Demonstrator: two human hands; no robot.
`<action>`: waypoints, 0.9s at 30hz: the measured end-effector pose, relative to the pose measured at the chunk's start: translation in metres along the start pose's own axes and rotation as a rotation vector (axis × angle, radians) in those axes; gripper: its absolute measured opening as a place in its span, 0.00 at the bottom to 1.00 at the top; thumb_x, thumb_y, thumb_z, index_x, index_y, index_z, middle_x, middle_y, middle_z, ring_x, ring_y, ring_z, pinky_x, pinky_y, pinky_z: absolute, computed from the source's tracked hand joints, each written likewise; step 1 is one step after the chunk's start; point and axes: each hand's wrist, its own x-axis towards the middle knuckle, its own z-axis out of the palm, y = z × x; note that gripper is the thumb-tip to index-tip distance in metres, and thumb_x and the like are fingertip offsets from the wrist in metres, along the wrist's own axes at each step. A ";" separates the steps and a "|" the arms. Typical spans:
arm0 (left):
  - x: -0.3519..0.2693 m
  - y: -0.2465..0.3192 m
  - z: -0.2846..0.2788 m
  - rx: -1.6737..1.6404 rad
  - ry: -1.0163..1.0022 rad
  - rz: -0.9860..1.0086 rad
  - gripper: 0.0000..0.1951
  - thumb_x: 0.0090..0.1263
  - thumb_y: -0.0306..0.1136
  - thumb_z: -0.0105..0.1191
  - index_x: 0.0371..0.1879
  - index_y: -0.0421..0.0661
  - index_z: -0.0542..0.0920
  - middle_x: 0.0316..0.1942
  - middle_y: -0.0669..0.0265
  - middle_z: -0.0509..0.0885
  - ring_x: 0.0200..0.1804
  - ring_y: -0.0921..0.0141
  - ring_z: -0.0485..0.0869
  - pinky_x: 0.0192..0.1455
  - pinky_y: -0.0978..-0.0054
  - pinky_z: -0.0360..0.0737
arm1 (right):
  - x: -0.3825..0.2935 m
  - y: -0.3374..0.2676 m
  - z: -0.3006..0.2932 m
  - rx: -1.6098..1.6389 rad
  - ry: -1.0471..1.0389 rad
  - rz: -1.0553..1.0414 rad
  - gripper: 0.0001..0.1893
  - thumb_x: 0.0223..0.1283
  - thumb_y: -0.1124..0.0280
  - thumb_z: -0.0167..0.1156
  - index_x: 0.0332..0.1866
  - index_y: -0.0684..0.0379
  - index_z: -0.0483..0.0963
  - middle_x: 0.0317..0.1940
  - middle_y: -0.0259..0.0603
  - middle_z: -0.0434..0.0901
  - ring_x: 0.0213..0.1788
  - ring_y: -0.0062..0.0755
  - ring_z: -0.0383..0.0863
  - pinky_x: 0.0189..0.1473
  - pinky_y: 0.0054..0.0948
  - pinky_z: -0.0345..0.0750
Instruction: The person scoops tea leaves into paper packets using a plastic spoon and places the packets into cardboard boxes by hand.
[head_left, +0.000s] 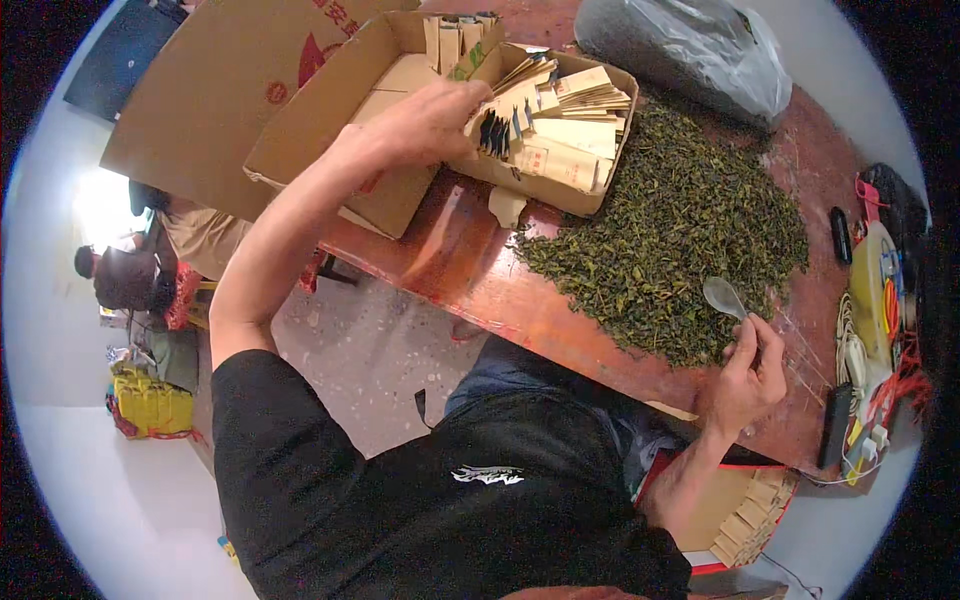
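My left hand (439, 116) reaches over the near left wall of a small cardboard box (559, 193), its fingers at the paper packets; whether it grips one cannot be told. Many kraft paper packets (559, 161) stand and lie fanned in that box, several showing dark edges. In my right hand (750, 375) a clear plastic spoon (724, 297) is held by its handle, its bowl over the right lower part of a wide heap of dried green tea leaves (675, 232). The heap lies on the red table (480, 292), against the small box's right side.
A larger open cardboard carton (322, 112) with more packets (450, 45) stands left. Behind the heap lies a plastic bag (690, 60). Cords and tools (877, 300) crowd the right edge. Below the table, a box (701, 517) holds packets. A person (127, 277) is far left.
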 end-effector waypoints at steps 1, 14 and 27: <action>0.000 -0.004 0.007 -0.015 0.021 -0.008 0.27 0.58 0.32 0.66 0.58 0.36 0.77 0.46 0.42 0.86 0.54 0.47 0.85 0.59 0.55 0.82 | -0.002 0.000 0.001 0.010 0.006 0.004 0.07 0.73 0.77 0.63 0.50 0.64 0.83 0.33 0.35 0.86 0.29 0.15 0.78 0.31 0.18 0.74; 0.016 0.004 0.020 -0.067 0.034 -0.171 0.32 0.60 0.36 0.70 0.65 0.44 0.76 0.53 0.49 0.86 0.58 0.52 0.85 0.63 0.58 0.80 | -0.006 0.001 -0.004 -0.018 0.005 -0.060 0.05 0.70 0.79 0.65 0.46 0.63 0.85 0.35 0.41 0.88 0.25 0.21 0.82 0.27 0.23 0.77; 0.031 -0.013 0.056 -0.075 0.070 -0.176 0.31 0.57 0.35 0.72 0.62 0.45 0.78 0.55 0.52 0.86 0.57 0.54 0.85 0.61 0.59 0.81 | -0.004 -0.001 0.001 -0.041 -0.015 -0.062 0.05 0.69 0.78 0.66 0.46 0.63 0.84 0.34 0.41 0.89 0.25 0.22 0.82 0.27 0.24 0.76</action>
